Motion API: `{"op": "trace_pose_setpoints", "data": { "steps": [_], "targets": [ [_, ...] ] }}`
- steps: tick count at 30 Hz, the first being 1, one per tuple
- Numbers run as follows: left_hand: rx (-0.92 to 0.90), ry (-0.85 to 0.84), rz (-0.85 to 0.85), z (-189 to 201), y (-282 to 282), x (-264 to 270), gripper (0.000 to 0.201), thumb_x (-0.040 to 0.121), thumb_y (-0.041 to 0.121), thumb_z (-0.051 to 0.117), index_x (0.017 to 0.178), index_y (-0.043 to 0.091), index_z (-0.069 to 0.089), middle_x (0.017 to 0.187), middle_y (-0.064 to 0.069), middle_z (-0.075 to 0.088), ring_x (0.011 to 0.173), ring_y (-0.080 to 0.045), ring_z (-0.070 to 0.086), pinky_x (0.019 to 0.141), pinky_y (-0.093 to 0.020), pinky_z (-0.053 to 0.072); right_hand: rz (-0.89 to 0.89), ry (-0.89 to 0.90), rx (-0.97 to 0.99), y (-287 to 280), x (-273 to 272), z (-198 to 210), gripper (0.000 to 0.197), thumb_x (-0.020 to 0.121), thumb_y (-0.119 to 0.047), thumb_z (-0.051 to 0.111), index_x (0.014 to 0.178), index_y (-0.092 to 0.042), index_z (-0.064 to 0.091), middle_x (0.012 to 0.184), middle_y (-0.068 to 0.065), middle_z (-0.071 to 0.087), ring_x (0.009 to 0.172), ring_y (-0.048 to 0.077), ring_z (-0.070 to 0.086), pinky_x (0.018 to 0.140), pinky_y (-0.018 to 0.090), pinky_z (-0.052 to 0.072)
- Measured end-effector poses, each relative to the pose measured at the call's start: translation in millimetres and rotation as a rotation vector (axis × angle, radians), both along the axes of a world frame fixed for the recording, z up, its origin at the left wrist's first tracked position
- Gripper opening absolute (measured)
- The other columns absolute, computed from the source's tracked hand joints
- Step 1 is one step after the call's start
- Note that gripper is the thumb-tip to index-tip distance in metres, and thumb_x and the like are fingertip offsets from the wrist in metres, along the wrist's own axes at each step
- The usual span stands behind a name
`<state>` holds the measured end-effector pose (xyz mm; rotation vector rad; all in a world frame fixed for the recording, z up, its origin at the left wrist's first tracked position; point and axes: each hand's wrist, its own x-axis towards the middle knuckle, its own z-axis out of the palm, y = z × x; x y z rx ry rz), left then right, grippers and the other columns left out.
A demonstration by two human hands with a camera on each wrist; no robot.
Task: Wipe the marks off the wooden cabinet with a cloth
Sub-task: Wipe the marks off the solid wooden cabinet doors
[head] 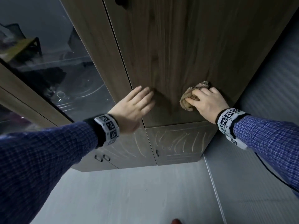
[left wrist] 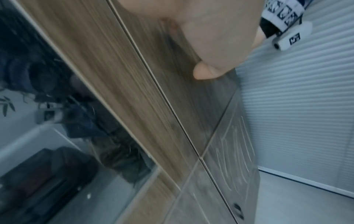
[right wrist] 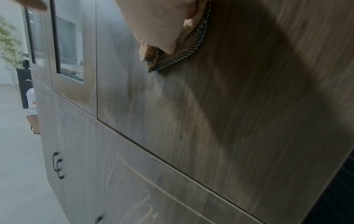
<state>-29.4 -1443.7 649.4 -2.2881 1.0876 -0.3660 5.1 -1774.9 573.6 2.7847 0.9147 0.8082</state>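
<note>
A tall wooden cabinet door (head: 178, 54) fills the upper middle of the head view. My right hand (head: 205, 102) grips a bunched tan cloth (head: 187, 101) with a checked edge and presses it against the door's lower part. In the right wrist view the cloth (right wrist: 189, 50) lies flat against the wood under my fingers. My left hand (head: 134, 107) rests flat with straight fingers on the same door's left edge; its thumb (left wrist: 205, 71) shows in the left wrist view. Pale scribbled marks (head: 179, 141) cover the lower cabinet doors (head: 186, 152); those marks (left wrist: 235, 153) also appear in the left wrist view.
A glass-fronted door (head: 53, 70) with dark things behind it stands to the left. Small black handles (head: 102, 158) sit on the lower doors. A ribbed grey wall (head: 267, 94) closes in on the right. Grey floor (head: 137, 194) lies below.
</note>
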Motion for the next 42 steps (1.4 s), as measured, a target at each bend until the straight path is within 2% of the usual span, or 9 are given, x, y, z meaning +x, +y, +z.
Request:
{"op": "trace_pose_setpoints", "data": {
  "steps": [7,15,18,24,27,31,37,39,42],
  "targets": [
    [0.010,0.106,0.224,-94,20,-12,0.093,0.076,0.047,0.062,0.150,-0.002,0.037,0.162,-0.024,0.021,0.151,-0.040,0.011,0.125,-0.054,0.000,-0.060,0.049,0.095,20,-6,-29,0.035,0.077,-0.001,0.070,0.109,-0.017,0.071,0.091,0.007,0.055,0.080,0.031,0.053,0.067,0.042,0.041],
    [0.020,0.168,0.269,-246,29,-26,0.087,0.090,0.044,0.050,0.156,-0.004,0.018,0.166,-0.021,-0.003,0.152,-0.038,-0.010,0.118,-0.052,-0.022,-0.066,-0.021,0.321,66,-6,-98,0.033,0.083,-0.007,0.065,0.115,-0.012,0.071,0.093,0.012,0.054,0.079,0.033,0.054,0.068,0.045,0.050],
    [-0.009,0.097,0.250,-306,27,-9,0.086,0.089,0.042,0.051,0.156,-0.003,0.022,0.166,-0.022,-0.002,0.153,-0.039,-0.010,0.120,-0.053,-0.019,-0.030,-0.105,0.332,81,-2,-138,0.034,0.086,-0.014,0.062,0.120,-0.014,0.068,0.095,0.010,0.052,0.079,0.028,0.053,0.069,0.043,0.048],
    [-0.243,-0.186,0.131,-387,33,27,0.080,0.074,0.028,0.060,0.143,-0.009,0.046,0.160,-0.023,0.028,0.149,-0.039,0.020,0.122,-0.058,0.011,0.006,-0.271,0.327,117,2,-217,0.037,0.088,-0.022,0.059,0.123,-0.016,0.066,0.095,0.007,0.051,0.081,0.024,0.051,0.067,0.039,0.038],
    [-0.326,-0.299,0.051,-406,38,38,0.069,0.080,0.020,0.043,0.143,-0.008,0.047,0.159,-0.023,0.030,0.149,-0.038,0.023,0.122,-0.059,0.015,0.050,-0.314,0.308,143,3,-256,0.036,0.088,-0.023,0.057,0.121,-0.014,0.067,0.093,0.008,0.052,0.080,0.026,0.052,0.065,0.039,0.039],
    [-0.387,-0.375,-0.006,-425,39,47,0.065,0.077,0.019,0.046,0.135,-0.009,0.054,0.155,-0.027,0.035,0.148,-0.041,0.028,0.120,-0.058,0.023,0.060,-0.321,0.314,162,6,-327,0.037,0.087,-0.021,0.056,0.121,-0.010,0.066,0.095,0.009,0.052,0.081,0.028,0.053,0.065,0.040,0.044],
    [-0.403,-0.429,0.090,-431,33,47,0.084,0.072,0.015,0.048,0.150,-0.012,0.030,0.161,-0.023,0.024,0.152,-0.038,0.015,0.125,-0.053,0.010,0.020,-0.032,-0.022,148,-6,-460,0.043,0.084,-0.025,0.060,0.126,-0.017,0.061,0.106,0.007,0.054,0.088,0.027,0.055,0.069,0.040,0.047],
    [-0.368,-0.426,0.114,-428,33,46,0.085,0.073,0.016,0.049,0.151,-0.011,0.027,0.162,-0.022,0.019,0.153,-0.037,0.011,0.125,-0.054,0.008,0.025,0.004,-0.075,139,-10,-464,0.046,0.083,-0.025,0.060,0.129,-0.019,0.059,0.109,0.006,0.055,0.088,0.026,0.055,0.069,0.039,0.046],
    [-0.311,-0.434,0.122,-426,33,46,0.085,0.073,0.017,0.050,0.151,-0.011,0.029,0.161,-0.022,0.020,0.152,-0.038,0.011,0.125,-0.054,0.008,0.031,-0.127,0.035,133,-7,-405,0.043,0.082,-0.016,0.062,0.125,-0.016,0.062,0.105,0.012,0.056,0.078,0.030,0.055,0.063,0.038,0.042]
  ]
}}
